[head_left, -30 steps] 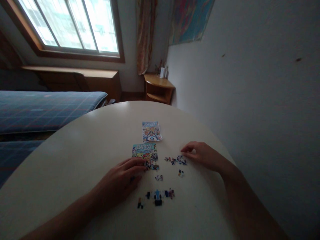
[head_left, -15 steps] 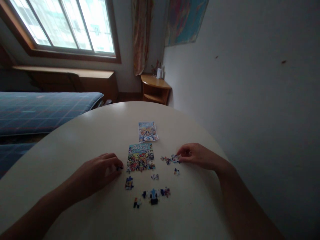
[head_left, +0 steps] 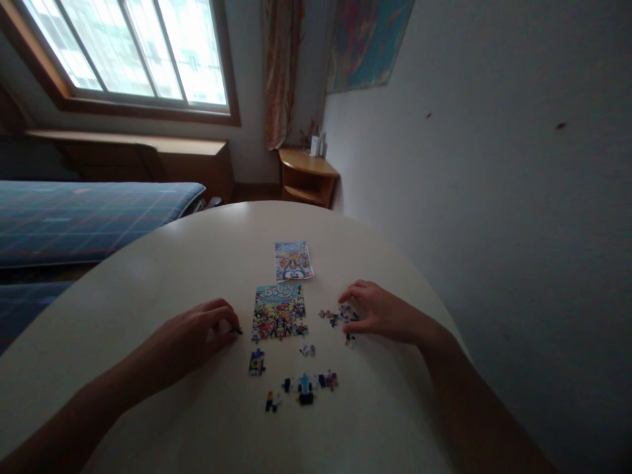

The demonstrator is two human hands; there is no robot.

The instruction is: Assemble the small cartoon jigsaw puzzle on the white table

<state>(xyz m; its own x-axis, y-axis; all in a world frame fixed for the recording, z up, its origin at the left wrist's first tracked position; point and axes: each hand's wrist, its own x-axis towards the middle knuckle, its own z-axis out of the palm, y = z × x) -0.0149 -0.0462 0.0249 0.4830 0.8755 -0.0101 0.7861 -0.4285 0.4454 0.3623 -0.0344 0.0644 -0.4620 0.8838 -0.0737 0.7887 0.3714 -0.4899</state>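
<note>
My left hand (head_left: 213,326) pinches a small dark puzzle piece (head_left: 237,330) just left of the partly assembled puzzle (head_left: 279,309). On the right, my right hand (head_left: 378,313) is spread, thumb and fingers apart, over a cluster of loose puzzle pieces (head_left: 334,316). Its thumb partly covers another piece (head_left: 349,340). Nearer me lie a joined strip of pieces with a blue face (head_left: 305,387), a small orange and dark piece (head_left: 271,401), a blue and yellow section (head_left: 257,363) and a pale piece (head_left: 307,351).
All of it lies on a round cream table (head_left: 197,257). Behind the puzzle is a printed picture sheet (head_left: 293,261). A wall (head_left: 494,217) runs along the right, a plaid mattress (head_left: 93,217) stands to the left, and a wooden corner shelf (head_left: 309,161) is beyond the table.
My right hand has opened its fingers and spread wider over the loose pieces, its thumb now lower near the single piece. My left hand stays almost in place, still pinching its piece.
</note>
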